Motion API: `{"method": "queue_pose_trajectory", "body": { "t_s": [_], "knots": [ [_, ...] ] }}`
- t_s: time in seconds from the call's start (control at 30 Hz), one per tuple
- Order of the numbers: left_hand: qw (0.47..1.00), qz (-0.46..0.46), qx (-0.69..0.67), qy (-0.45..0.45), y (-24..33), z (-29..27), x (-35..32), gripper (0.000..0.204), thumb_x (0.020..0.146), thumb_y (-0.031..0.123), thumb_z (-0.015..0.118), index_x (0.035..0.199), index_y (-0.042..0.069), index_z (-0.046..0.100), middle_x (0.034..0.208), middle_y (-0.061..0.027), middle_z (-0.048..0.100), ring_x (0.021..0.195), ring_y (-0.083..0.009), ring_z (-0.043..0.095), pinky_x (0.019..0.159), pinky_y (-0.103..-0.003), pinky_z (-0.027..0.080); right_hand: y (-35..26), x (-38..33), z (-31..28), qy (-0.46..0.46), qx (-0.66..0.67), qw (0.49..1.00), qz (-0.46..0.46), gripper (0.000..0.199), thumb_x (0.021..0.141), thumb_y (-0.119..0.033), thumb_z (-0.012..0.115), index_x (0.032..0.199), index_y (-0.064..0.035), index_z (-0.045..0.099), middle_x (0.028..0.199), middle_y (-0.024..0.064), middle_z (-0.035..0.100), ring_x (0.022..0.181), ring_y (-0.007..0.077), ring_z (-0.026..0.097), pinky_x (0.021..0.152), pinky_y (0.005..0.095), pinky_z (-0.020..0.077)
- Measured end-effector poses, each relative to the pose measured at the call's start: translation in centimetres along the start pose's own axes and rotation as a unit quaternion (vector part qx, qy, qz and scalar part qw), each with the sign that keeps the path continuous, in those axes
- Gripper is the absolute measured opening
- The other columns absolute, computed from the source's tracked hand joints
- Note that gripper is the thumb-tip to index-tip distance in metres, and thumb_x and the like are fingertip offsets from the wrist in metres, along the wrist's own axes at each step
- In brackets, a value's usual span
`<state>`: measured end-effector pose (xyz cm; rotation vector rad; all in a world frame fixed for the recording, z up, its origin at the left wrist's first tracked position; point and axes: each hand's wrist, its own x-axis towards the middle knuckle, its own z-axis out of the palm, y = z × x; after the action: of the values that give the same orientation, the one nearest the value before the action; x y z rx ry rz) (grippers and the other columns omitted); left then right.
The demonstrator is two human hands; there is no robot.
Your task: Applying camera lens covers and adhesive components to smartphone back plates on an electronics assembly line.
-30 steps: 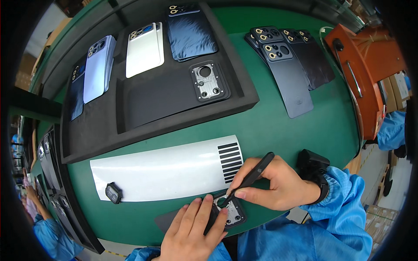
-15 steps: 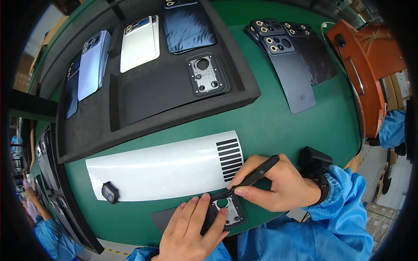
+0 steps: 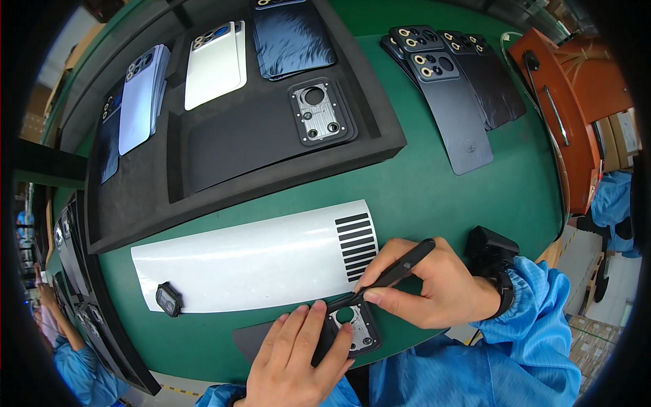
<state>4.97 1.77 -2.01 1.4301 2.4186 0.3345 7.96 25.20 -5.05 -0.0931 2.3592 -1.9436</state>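
Observation:
Before me on the green table lies a dark phone back cover (image 3: pixel 249 340), with a silver camera plate (image 3: pixel 367 337) at its right end. My left hand (image 3: pixel 288 363) grips it, fingers laid across its far edge and thumb beside the plate's round hole. My right hand (image 3: pixel 444 288) pinches black tweezers (image 3: pixel 407 263), tips down at the plate's far edge. What the tips touch is too small to make out. Just beyond is a white backing sheet (image 3: pixel 237 261) with several black strips (image 3: pixel 357 254) at its right end. A small black octagonal piece (image 3: pixel 167 299) rests on its left end.
A black foam tray (image 3: pixel 129 203) at the far left holds blue, white and dark phone covers, and one dark cover with a camera plate (image 3: pixel 317 115). Further covers (image 3: pixel 461 136) are stacked far right, near an orange cabinet (image 3: pixel 563 115). Another person's arm (image 3: pixel 64 322) shows far left.
Both hands keep nearly the same pose at the camera plate. The tray, sheet and covers have shifted very slightly up and left in view.

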Motion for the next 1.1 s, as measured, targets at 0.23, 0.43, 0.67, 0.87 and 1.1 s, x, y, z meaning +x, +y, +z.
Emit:
{"method": "queue_pose_trajectory", "body": {
  "t_s": [0.23,0.43,0.67,0.87,1.1],
  "knots": [
    [0.997,-0.002,-0.054,0.058,0.25,0.25,-0.12,0.049,0.073,0.019,0.076,0.119,0.009,0.064,0.133,-0.0252,0.051,0.119,-0.0408,0.053,0.100,-0.049,0.046,-0.21,-0.17,-0.06,-0.001,0.019,0.999,0.049,0.014,0.084,-0.005,0.072,0.097,0.0000,0.067,0.088,0.0096,0.070,0.080,0.0198,0.069,0.071,0.0290,0.0538],
    [0.997,-0.003,-0.054,0.056,0.25,0.20,-0.11,0.049,0.073,0.019,0.076,0.120,0.010,0.064,0.134,-0.0249,0.051,0.119,-0.0405,0.053,0.100,-0.049,0.046,-0.23,-0.16,-0.10,-0.003,0.019,0.999,0.045,0.015,0.084,-0.005,0.072,0.097,-0.0002,0.067,0.089,0.0096,0.070,0.081,0.0197,0.070,0.071,0.0291,0.0540],
    [0.998,-0.020,-0.053,0.037,0.38,-0.14,0.14,0.059,0.075,0.021,0.075,0.130,0.010,0.058,0.134,-0.0209,0.050,0.120,-0.0378,0.051,0.101,-0.048,0.042,-0.24,-0.19,-0.14,-0.006,0.009,0.999,0.047,0.015,0.084,-0.005,0.073,0.098,-0.0003,0.067,0.090,0.0099,0.070,0.081,0.0199,0.070,0.072,0.0292,0.0541],
    [0.998,-0.027,-0.059,0.016,0.43,-0.38,0.29,0.062,0.076,0.022,0.074,0.133,0.008,0.055,0.134,-0.0199,0.049,0.122,-0.0372,0.048,0.102,-0.048,0.040,-0.20,-0.22,-0.09,-0.004,0.015,0.999,0.043,0.016,0.084,-0.005,0.073,0.098,-0.0002,0.067,0.090,0.0102,0.071,0.082,0.0200,0.070,0.072,0.0295,0.0544],
    [0.998,-0.028,-0.059,0.010,0.46,-0.52,0.32,0.062,0.076,0.022,0.074,0.133,0.007,0.055,0.134,-0.0199,0.048,0.122,-0.0371,0.048,0.102,-0.048,0.040,-0.17,-0.23,-0.04,-0.001,0.020,0.999,0.038,0.016,0.084,-0.004,0.072,0.098,0.0000,0.067,0.090,0.0103,0.071,0.082,0.0199,0.070,0.072,0.0290,0.0544]
  ]
}}
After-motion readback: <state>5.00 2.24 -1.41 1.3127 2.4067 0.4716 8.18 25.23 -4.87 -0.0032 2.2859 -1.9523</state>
